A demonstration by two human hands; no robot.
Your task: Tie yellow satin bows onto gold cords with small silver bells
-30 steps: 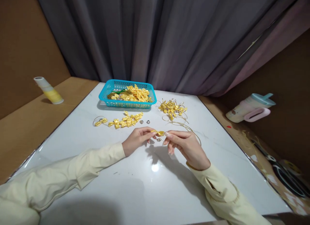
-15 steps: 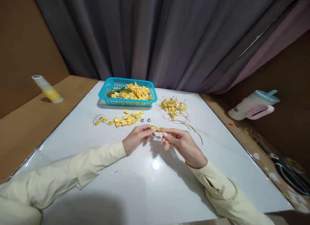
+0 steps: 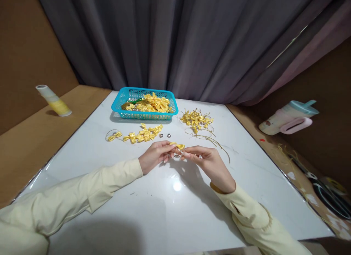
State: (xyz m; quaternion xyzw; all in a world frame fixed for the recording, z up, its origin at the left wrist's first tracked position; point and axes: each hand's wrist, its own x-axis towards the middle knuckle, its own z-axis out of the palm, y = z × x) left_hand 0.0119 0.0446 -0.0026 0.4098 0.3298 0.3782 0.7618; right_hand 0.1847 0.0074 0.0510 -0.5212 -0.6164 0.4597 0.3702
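Observation:
Over the middle of the white table, my left hand (image 3: pixel 157 155) pinches a small yellow ribbon bow (image 3: pixel 180 146) between thumb and finger. A small silvery bell-like charm (image 3: pixel 177 156) hangs just below the bow, between the two hands. My right hand (image 3: pixel 211 164) is closed at the bow's lower right side, its thumb and forefinger pinching what looks like the bow's thin cord; the fingertips partly hide it. Beyond my hands lie a loose row of yellow bows (image 3: pixel 145 134) and two silvery charms (image 3: pixel 165 135). One bow with a cord loop (image 3: pixel 114 137) lies to their left.
A blue basket (image 3: pixel 116 108) of bows and cord stands at the back. Right of it lies a pile of corded bows (image 3: pixel 196 119) with loose cords (image 3: pixel 211 139). A spool (image 3: pixel 56 103) stands at left; a tumbler (image 3: pixel 285 117) and scissors (image 3: pixel 323 192) are at right.
The bow has turned, so its right loop shows more broadly. My right fingertips have moved from the bow's right end to just under it, and the charm has shifted slightly left.

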